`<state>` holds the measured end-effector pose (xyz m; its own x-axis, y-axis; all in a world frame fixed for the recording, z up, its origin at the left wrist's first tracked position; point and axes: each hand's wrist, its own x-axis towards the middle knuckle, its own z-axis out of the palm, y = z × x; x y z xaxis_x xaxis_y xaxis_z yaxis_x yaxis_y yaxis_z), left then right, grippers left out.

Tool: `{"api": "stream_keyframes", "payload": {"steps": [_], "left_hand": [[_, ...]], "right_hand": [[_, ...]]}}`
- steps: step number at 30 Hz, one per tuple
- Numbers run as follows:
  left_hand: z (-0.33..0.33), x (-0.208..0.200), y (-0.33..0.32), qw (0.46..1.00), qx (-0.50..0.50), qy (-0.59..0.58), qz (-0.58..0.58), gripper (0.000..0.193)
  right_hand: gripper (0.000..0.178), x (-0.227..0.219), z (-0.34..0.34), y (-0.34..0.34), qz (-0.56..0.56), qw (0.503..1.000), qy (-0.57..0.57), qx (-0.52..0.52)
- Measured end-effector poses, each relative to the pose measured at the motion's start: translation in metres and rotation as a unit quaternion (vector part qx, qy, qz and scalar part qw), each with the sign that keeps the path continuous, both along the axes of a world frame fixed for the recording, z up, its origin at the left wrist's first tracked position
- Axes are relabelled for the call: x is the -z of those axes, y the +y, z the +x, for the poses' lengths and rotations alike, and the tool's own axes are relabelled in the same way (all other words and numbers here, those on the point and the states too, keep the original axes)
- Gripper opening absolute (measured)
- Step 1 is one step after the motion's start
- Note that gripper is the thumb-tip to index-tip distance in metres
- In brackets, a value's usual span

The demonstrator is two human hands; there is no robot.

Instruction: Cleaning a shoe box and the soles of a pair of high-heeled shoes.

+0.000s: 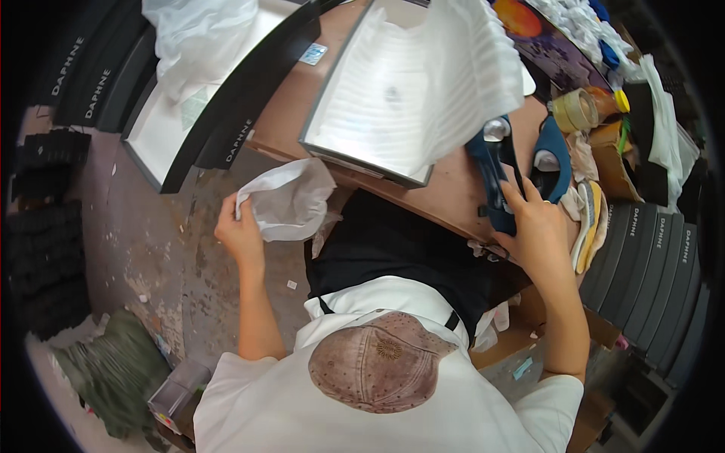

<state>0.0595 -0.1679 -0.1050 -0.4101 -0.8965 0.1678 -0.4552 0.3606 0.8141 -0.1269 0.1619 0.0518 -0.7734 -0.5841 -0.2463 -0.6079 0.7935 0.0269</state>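
Observation:
My left hand point(240, 230) pinches the rim of a thin white bag point(283, 202), whose mouth gapes open beside the table's front edge. At the table's right side, my right hand point(535, 226) closes on a dark blue shoe point(491, 177) with white padding in its toe. A second blue shoe point(557, 147), also padded, lies just to the right of that one. In the middle of the table stands an open shoe box point(366, 170), lined with rippled white foam sheet point(393, 94) that spills over its right side.
A black box lid point(249, 83) and white wrapping point(200, 38) lie at the upper left. Stacked dark boxes point(649, 264) stand at the right, below a jar point(575, 111) and a yellow-capped bottle point(612, 103). Green fabric point(113, 370) lies on the lower-left floor.

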Motion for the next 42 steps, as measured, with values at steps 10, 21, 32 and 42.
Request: {"api": "stream_keyframes", "payload": {"steps": [10, 21, 32, 42], "left_hand": [[0.004, -0.009, -0.002, 0.991, 0.118, -0.026, -0.051, 0.025], [0.012, -0.045, 0.023, 0.982, 0.155, 0.072, 0.08, 0.029], [0.023, -0.078, 0.069, 0.957, 0.237, 0.086, 0.142, 0.025], [0.033, -0.067, 0.061, 0.953, 0.235, 0.035, -0.187, 0.032]], "right_hand": [[0.046, -0.078, 0.008, 0.125, -0.527, 0.726, -0.426, -0.119], [0.071, 0.118, 0.084, -0.007, -0.595, 0.42, -0.67, 0.146], [0.059, 0.136, 0.088, -0.044, -0.492, 0.39, -0.763, 0.155], [0.031, 0.128, 0.107, -0.089, -0.477, 0.417, -0.714, 0.298]]}}
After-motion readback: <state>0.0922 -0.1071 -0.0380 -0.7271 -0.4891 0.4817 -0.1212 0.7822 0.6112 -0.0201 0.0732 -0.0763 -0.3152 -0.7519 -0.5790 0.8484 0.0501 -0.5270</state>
